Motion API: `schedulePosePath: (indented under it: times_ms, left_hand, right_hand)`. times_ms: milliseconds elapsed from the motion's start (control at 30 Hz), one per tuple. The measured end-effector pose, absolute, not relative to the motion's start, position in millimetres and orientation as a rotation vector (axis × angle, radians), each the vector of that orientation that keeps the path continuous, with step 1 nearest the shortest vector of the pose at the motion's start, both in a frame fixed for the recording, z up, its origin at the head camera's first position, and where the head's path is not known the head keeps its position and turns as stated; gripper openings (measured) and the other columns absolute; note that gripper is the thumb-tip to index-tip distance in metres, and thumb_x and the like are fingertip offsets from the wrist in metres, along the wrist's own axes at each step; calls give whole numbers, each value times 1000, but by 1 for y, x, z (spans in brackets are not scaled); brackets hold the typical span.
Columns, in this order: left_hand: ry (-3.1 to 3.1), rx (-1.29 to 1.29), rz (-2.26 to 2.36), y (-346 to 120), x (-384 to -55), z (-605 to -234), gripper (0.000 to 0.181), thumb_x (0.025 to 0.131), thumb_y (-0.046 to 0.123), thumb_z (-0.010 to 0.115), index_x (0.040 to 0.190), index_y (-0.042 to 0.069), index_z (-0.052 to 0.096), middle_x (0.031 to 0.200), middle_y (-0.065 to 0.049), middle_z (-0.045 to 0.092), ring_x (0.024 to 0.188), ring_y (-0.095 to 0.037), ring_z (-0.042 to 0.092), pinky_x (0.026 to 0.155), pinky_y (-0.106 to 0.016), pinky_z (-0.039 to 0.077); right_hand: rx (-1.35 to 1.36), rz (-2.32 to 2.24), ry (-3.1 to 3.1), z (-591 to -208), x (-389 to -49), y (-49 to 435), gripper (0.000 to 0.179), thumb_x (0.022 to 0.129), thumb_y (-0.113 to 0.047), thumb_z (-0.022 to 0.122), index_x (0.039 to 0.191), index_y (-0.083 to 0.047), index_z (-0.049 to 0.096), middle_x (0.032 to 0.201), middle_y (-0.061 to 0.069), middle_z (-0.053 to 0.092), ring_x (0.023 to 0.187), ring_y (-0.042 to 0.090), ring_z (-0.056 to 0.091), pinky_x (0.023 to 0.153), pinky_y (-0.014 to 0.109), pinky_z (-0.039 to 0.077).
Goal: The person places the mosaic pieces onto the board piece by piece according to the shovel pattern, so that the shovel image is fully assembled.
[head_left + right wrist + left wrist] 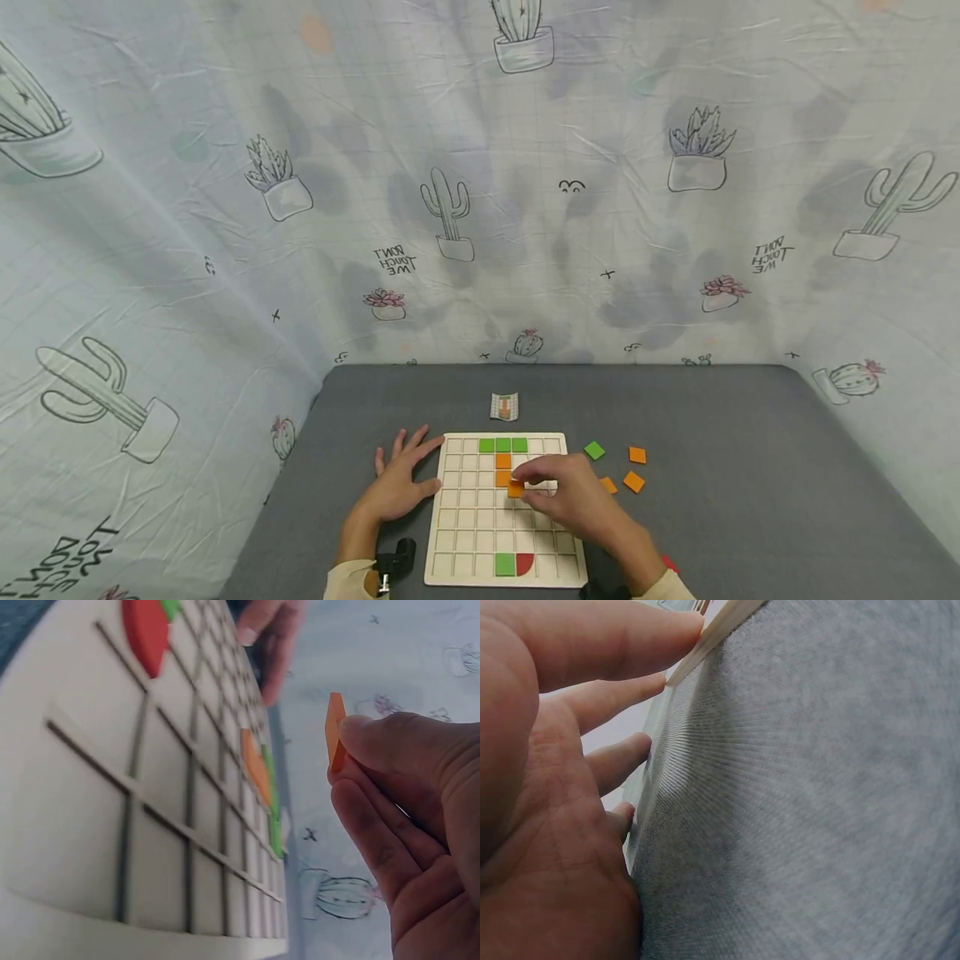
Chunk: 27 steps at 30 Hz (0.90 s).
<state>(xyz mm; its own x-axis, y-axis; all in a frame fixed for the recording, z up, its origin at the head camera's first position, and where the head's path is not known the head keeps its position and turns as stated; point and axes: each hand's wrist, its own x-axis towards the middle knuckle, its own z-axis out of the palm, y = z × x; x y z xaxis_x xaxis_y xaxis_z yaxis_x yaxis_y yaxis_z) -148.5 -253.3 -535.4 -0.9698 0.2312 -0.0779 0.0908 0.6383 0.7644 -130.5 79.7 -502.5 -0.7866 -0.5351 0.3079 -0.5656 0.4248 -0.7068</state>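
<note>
My right hand (570, 496) pinches an orange square tile (335, 733) between thumb and fingers, held just above the pale grid board (457, 521). On the board, several green tiles (503, 445) form a row near the far edge, with orange tiles (503, 461) in a column below the middle one. Close to the near edge sit a green tile (505, 565) and a red quarter-round tile (524, 564). My left hand (401, 483) lies spread at the board's left side, thumb and index fingertip touching its edge; in the left wrist view its fingers (622, 645) are straight.
Right of the board lie a loose green tile (594, 450) and several orange tiles (633, 482). A red piece (670, 564) shows partly behind my right wrist. Beyond the board, a small printed pattern card (504, 407) rests on the grey table (720, 467). Cactus-print cloth (480, 317) hangs around the table.
</note>
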Motion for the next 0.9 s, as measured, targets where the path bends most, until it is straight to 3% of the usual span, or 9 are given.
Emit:
schedulePosePath:
  times_ms: [500, 900]
  left_hand:
    - [2694, 260, 1243, -253, -148, -537, 71, 94, 9, 81, 161, 14, 57, 179, -23, 29, 168, -55, 0, 122, -80, -16]
    - [2693, 256, 1246, -251, -147, -533, 71, 94, 8, 80, 161, 14, 57, 179, -24, 29, 168, -55, 0, 122, -80, -17]
  right_hand:
    - [1061, 1220, -2645, -528, -137, 60, 22, 89, 0, 87, 109, -9, 84, 104, -1, 84, 91, 10, 77, 83, 28, 65]
    - [1067, 975, -2617, -532, -139, 51, 27, 84, -2, 90, 110, -10, 85, 104, -3, 84, 99, 13, 80, 86, 30, 66]
